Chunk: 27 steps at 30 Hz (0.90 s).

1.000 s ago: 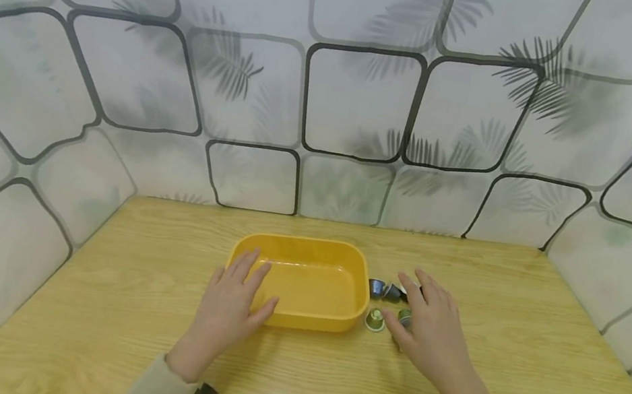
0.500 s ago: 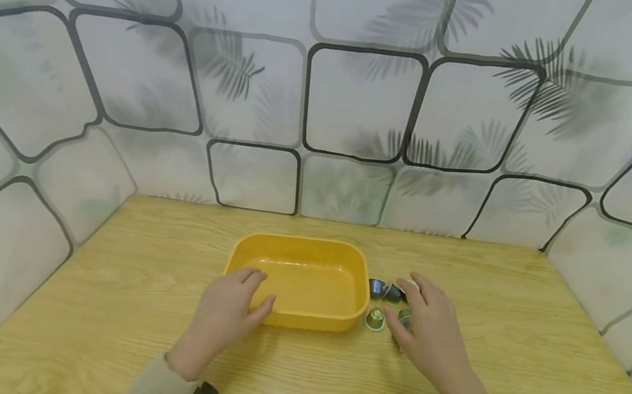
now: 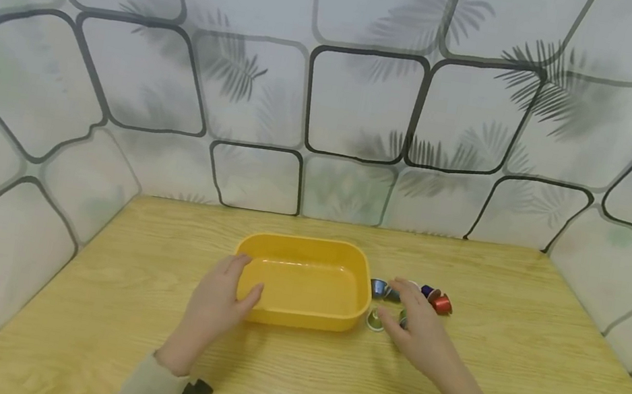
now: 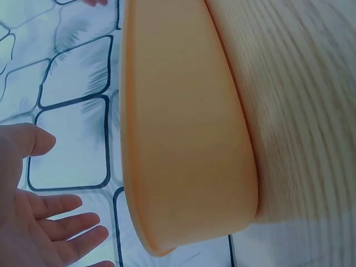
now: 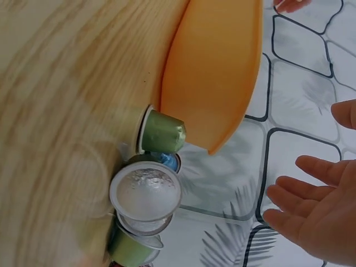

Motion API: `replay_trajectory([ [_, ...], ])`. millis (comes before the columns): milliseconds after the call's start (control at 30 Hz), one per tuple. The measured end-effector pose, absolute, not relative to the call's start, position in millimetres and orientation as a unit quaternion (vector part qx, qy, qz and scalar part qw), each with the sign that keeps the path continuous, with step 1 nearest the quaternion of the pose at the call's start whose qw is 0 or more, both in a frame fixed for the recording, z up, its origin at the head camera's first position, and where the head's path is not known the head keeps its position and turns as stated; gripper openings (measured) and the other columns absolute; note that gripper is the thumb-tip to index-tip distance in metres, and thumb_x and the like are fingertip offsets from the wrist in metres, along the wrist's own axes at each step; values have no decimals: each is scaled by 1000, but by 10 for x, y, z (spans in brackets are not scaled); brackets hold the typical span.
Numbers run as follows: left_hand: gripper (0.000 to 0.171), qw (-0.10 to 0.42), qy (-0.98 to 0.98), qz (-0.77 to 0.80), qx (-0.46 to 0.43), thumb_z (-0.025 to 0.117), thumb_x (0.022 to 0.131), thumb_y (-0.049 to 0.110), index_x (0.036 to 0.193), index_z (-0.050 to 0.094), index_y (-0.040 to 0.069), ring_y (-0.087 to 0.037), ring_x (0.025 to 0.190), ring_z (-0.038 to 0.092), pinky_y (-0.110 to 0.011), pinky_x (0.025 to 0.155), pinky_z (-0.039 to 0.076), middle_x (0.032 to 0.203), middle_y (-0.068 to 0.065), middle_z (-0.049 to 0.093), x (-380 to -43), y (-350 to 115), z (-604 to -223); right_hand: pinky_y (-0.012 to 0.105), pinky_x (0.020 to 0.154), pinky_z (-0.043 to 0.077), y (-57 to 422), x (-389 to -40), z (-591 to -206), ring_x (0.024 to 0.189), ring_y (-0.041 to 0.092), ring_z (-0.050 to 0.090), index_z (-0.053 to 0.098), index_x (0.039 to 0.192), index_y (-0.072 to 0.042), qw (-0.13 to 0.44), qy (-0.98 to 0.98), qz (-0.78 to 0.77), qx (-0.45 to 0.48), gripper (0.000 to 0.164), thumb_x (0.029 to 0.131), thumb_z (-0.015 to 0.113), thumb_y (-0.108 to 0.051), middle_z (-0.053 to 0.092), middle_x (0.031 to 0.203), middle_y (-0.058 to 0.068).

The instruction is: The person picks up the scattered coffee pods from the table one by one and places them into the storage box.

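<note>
Tabletop [image 3: 92,300], yellow tray [image 3: 297,320], inside visible only from head

Set high at the head and low at both wrists, facing the wall [image 3: 360,105].
From the head, looks forward and down over the table [image 3: 88,326] to its far edge; from the left wrist, turned sideways, close before the near side of the tray [image 3: 297,320]; from the right, likewise turned, close to the capsules [image 5: 146,192] by the tray's right end; shares tray and wall throughout.
</note>
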<state>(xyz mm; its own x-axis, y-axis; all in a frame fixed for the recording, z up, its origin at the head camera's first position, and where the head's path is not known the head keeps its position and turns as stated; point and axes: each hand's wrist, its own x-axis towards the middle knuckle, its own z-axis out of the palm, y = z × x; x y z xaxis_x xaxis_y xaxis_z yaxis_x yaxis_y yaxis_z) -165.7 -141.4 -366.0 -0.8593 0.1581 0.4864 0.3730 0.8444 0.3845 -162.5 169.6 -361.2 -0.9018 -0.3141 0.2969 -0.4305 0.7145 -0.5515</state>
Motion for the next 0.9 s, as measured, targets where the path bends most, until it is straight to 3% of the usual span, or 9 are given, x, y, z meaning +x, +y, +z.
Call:
replay_trajectory([
  [233,61,102,-919,-367,-102,54,88,24,130,28,-13,-41,123,26,-52,98,24,133,-31,27,-1597,-1583,-3652,51,91,35,1674,-1702,-3685,117,36,38,35,131,4,25,-903,375,207,55,90,51,-29,40,130,22],
  [433,70,9,-911,-404,-82,48,91,32,133,15,-14,-44,125,17,-52,100,16,136,-33,17,-1523,-1728,-3656,52,94,31,1646,-1763,-3718,120,38,34,26,134,7,-34,-889,411,201,62,92,47,-33,36,131,27],
  [633,71,-30,-907,-415,-61,46,92,31,133,12,-16,-45,125,15,-53,100,15,137,-35,14,-1477,-1793,-3689,51,97,25,1637,-1797,-3749,125,38,26,18,136,10,-80,-867,449,199,62,93,45,-26,27,136,28],
  [900,66,-32,-896,-438,-63,46,92,33,133,22,-13,-44,122,25,-54,97,24,135,-32,24,-1450,-1791,-3728,52,98,24,1608,-1780,-3774,127,38,21,15,137,10,-118,-842,486,203,64,93,45,-27,22,139,27],
])
